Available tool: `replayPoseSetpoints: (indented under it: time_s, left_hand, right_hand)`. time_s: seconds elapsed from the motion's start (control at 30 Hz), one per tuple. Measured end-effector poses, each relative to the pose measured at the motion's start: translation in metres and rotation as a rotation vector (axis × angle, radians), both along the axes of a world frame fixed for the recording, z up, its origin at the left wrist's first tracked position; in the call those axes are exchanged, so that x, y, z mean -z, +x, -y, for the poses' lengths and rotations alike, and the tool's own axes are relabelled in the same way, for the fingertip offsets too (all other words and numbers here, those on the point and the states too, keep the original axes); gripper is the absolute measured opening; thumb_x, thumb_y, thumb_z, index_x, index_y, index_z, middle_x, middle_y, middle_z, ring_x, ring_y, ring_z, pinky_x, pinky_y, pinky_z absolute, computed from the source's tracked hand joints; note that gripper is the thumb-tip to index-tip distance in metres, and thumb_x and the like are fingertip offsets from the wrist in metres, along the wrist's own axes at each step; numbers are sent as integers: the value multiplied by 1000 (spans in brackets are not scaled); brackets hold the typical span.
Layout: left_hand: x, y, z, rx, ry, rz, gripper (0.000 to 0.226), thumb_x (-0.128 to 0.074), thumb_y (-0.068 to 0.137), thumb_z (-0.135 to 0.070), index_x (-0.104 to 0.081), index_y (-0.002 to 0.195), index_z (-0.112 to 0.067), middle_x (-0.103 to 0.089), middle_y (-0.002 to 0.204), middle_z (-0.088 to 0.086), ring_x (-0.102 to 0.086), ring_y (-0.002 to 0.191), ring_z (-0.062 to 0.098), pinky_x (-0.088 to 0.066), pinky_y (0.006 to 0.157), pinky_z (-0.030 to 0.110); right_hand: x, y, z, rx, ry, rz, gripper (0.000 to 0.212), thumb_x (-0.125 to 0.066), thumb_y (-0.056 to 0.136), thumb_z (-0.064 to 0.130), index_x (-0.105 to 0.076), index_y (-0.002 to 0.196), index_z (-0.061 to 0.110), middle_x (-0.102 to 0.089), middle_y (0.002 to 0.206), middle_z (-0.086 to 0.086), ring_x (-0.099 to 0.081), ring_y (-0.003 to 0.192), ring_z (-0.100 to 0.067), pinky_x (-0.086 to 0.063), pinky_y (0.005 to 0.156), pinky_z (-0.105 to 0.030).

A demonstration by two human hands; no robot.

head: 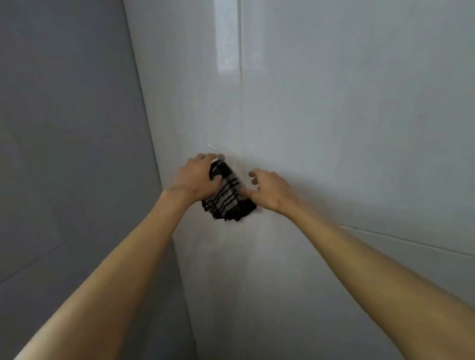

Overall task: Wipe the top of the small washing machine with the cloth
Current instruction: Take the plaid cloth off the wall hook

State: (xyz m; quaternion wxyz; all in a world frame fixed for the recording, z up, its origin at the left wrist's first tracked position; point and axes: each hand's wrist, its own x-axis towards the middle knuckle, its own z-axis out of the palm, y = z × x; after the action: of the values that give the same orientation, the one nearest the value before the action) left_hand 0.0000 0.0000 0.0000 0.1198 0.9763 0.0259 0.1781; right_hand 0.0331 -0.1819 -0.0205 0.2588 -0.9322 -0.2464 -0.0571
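Observation:
A grey cloth with black stripes and a dark fringe (228, 199) hangs against the tiled wall, near the corner. My left hand (197, 178) grips its upper part, fingers curled around the top. My right hand (267, 188) touches the cloth's right edge with thumb and fingers spread, holding nothing firmly that I can tell. Both bare arms reach forward from the bottom of the view. The small washing machine is not in view.
Two grey tiled walls meet in a corner (162, 189) just left of the cloth. A bright reflection (226, 22) runs down the right wall beside a vertical grout line. A small pale fitting (214, 146) shows on the wall above the cloth.

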Motion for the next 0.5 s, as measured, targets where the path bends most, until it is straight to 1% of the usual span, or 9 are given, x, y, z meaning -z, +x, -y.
replayPoseSetpoints:
  time_s: [0.1,0.17,0.2,0.3,0.37,0.43,0.5]
  left_hand:
    - [18,17,-11,-25,-110,-71,56,-56,90,-27,-40,141,-11,-52,132,18,-53,119,36,-46,97,43]
    - [33,26,-17,-25,-176,-106,53,-56,88,-23,-42,137,-11,-56,125,18,-57,112,36,-49,92,42]
    - [39,30,-20,-23,-206,-115,55,-55,88,-21,-40,139,-11,-56,125,19,-57,112,36,-49,92,43]
    - [55,43,-23,-8,-292,-81,63,-54,91,-14,-28,148,-9,-54,132,20,-54,118,36,-46,93,39]
    - [63,51,-23,-7,-380,-30,61,-53,92,-11,-28,148,-11,-58,127,18,-57,113,34,-47,89,37]
    - [68,58,-21,-25,-442,16,57,-56,91,-13,-34,144,-14,-64,117,15,-61,106,33,-51,85,38]
    - [67,64,-20,-85,-470,43,45,-62,89,-19,-47,131,-14,-67,100,11,-65,95,31,-54,79,40]
  right_hand:
    - [16,15,-20,16,-32,-25,36,-62,89,36,-62,112,8,-69,106,-11,-65,93,-29,-54,76,-37]
    - [29,23,-32,11,-78,-7,23,-61,88,29,-64,98,9,-71,95,-12,-67,84,-29,-51,64,-33]
    - [34,27,-37,26,-108,36,18,-59,88,25,-64,94,9,-71,93,-12,-67,82,-30,-49,61,-33]
    - [48,40,-48,83,-182,226,12,-54,89,11,-61,97,5,-69,96,-15,-66,83,-32,-46,61,-34]
    - [54,47,-52,114,-209,318,13,-51,90,4,-60,99,3,-69,99,-16,-66,86,-33,-45,63,-36]
    - [58,51,-52,118,-223,358,16,-48,90,1,-60,99,2,-69,101,-17,-66,87,-35,-41,61,-36]
    - [61,54,-50,100,-176,366,17,-45,89,2,-61,96,3,-70,97,-17,-66,84,-34,-36,58,-33]
